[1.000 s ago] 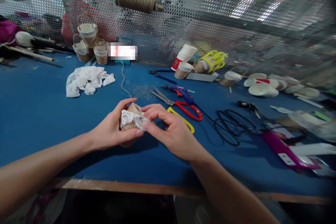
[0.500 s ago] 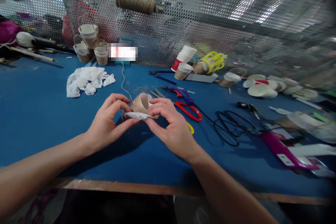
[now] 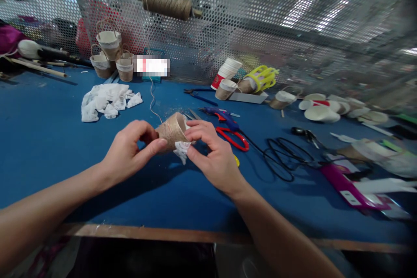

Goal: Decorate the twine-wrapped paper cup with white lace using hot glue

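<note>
Both my hands hold a small twine-wrapped paper cup (image 3: 171,130) on its side above the blue table (image 3: 48,139). My left hand (image 3: 130,152) pinches the cup's base between thumb and fingers. My right hand (image 3: 211,154) grips the cup's rim end, and a strip of white lace (image 3: 181,150) hangs down from under its fingers. A thin twine strand (image 3: 153,100) runs from the cup toward the back of the table.
Red-handled scissors (image 3: 231,137) and a blue glue gun (image 3: 221,114) lie just right of my hands, with a black cable (image 3: 280,160) beyond. A pile of white lace (image 3: 104,100) lies at left, finished cup baskets (image 3: 110,54) behind it. A twine spool (image 3: 167,3) hangs on the mesh wall.
The cup has been turned in my hands, from lace side up to mouth facing away to the right. The lace now hangs below the cup, and my hands have risen slightly.
</note>
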Demonstrator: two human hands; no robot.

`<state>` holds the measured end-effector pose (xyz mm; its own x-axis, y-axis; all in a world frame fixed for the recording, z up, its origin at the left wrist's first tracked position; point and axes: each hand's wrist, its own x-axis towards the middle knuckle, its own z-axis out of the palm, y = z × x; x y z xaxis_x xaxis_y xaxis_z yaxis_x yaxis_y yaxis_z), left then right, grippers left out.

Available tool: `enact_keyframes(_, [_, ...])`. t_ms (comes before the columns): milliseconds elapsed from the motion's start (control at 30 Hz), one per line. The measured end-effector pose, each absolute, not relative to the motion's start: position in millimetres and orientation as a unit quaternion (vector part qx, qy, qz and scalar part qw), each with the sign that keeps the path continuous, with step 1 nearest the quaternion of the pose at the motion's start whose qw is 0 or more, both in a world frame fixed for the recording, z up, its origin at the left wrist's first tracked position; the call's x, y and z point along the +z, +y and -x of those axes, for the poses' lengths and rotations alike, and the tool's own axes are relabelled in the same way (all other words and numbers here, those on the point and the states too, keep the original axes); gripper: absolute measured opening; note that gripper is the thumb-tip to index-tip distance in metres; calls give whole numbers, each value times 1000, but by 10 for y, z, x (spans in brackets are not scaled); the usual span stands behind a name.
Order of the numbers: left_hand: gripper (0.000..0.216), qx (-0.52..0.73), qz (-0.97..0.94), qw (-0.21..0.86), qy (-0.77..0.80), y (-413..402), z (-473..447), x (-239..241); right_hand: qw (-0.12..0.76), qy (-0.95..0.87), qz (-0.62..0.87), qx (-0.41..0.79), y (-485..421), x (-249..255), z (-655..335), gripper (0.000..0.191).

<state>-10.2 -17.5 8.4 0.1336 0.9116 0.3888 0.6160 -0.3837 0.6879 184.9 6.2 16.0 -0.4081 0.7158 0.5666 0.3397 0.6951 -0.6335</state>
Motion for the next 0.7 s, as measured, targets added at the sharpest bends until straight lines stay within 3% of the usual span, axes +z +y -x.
enact_keyframes(67, [31,421,-716,177,528,-152,114,76,431,-805,323,249,43,169,-1841,9])
enact_keyframes(200, [60,364,-716,368,469,-157,80,21,409,-800,319,301,13,154,-1826,6])
enact_keyframes(300, [64,325,-695,451,456,-178,44,-18,394,-800,316,325,1,149,-1826,5])
enact_keyframes(700, [56,363,-635,505,459,-169,21,-44,360,-820,312,316,-4,215,-1865,4])
